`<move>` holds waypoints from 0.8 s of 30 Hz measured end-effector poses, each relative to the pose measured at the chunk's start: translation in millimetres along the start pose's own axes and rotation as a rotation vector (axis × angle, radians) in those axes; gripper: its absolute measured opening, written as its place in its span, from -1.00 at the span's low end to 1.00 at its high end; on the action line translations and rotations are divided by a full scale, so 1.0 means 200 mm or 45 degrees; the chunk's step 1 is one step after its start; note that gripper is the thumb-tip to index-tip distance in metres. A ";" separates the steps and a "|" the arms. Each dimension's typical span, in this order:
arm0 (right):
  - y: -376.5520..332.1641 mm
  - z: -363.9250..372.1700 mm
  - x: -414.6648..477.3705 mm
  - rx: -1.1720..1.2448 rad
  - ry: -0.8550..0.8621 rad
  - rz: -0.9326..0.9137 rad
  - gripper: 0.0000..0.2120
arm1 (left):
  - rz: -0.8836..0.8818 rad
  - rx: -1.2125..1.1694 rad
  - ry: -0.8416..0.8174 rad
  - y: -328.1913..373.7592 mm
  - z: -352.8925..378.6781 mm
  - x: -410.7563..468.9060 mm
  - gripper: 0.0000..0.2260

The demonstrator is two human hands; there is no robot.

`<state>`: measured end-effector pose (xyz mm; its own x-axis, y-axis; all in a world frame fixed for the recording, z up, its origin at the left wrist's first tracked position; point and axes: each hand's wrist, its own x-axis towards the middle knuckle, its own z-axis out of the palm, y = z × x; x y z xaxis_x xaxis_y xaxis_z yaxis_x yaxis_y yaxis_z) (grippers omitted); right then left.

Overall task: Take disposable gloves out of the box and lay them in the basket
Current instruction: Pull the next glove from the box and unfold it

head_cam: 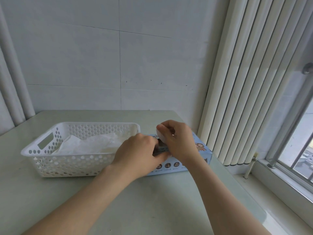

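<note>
I have both hands on the box (200,150), which lies flat on the table (152,204) just to the right of the basket (33,150), its near-left end touching or almost touching the basket's right wall; my left hand hides that spot.

My left hand (138,150) sits over the box's top at the end nearest the basket, knuckles up and fingers curled down towards the dark slot. I judge it is there to hold the carton down so it does not lift with the pull, but I cannot tell whether those fingers grip anything.

My right hand (176,139), further right of the basket, has thumb and fingertips closed on a white piece (160,135) raised just above the slot. It may be a glove coming out or a flap; I cannot say which.

The box's long axis runs roughly left to right, in line with the basket's own length and slanting away at its far-right end. The slot faces up and the printed long side faces me, so a straight upward draw suits it.

Inside the basket, crumpled translucent gloves (88,145) already lie across the floor, mostly towards its right half.
</note>
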<state>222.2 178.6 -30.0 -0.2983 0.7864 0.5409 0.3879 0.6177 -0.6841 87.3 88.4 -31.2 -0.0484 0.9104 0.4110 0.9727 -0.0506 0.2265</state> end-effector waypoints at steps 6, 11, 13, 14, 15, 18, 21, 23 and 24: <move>0.02 -0.03 0.00 -0.147 0.432 -0.148 -0.81 | -0.099 -0.222 0.116 -0.01 0.00 0.01 -0.83; 0.02 -0.04 0.01 -0.241 0.480 -0.327 -0.82 | -0.022 -0.164 0.213 0.00 -0.01 0.02 -0.77; -0.01 -0.04 0.00 -0.089 0.298 -0.234 -0.83 | -0.035 -0.298 0.202 -0.01 -0.02 0.02 -0.63; -0.02 -0.04 -0.01 -0.021 0.193 -0.185 -0.83 | -0.027 -0.365 0.199 -0.01 -0.03 0.02 -0.58; -0.03 -0.04 -0.01 0.035 0.096 -0.157 -0.84 | -0.016 -0.437 0.204 -0.01 -0.03 0.02 -0.57; -0.04 -0.06 -0.02 0.244 -0.068 -0.112 -0.83 | -0.022 -0.602 0.229 -0.01 -0.04 0.02 -0.71; -0.06 -0.09 -0.03 0.435 -0.106 -0.062 -0.82 | -0.054 -0.654 0.245 -0.02 -0.06 0.04 -0.86; -0.05 -0.10 -0.03 0.530 -0.107 -0.004 -0.81 | -0.081 -0.666 0.257 -0.03 -0.05 0.04 -0.90; -0.05 -0.10 -0.03 0.542 -0.096 0.027 -0.81 | -0.090 -0.654 0.261 -0.04 -0.05 0.05 -0.90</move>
<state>238.0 167.7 -16.2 -0.3632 0.7875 0.4979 0.0053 0.5361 -0.8441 77.6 93.1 -20.0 -0.2024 0.8230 0.5308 0.7321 -0.2328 0.6402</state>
